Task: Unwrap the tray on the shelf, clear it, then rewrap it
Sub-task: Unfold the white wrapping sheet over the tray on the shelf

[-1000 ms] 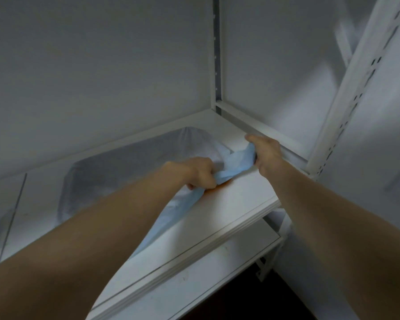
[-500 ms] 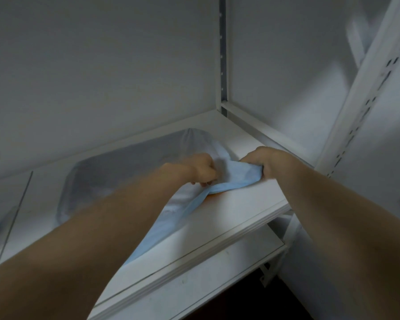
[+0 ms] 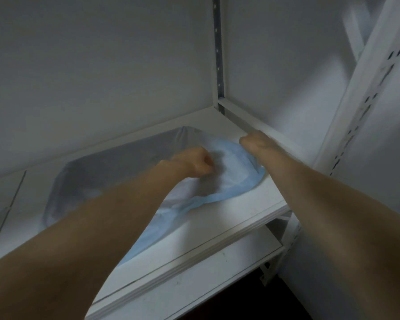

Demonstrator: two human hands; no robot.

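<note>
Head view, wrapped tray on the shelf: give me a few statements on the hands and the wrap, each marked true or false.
1. The left hand grips the blue wrap in a curled fist. True.
2. The right hand hangs free below the shelf. False: it holds the wrap's edge above the shelf, near its back right corner.
3. The tray lies on the shelf, to the left of both hands. True.
4. The tray is bare, with its contents in plain sight. False: the wrap covers it and nothing inside can be made out.
5. Both forearms reach in from the near side. True.
</note>
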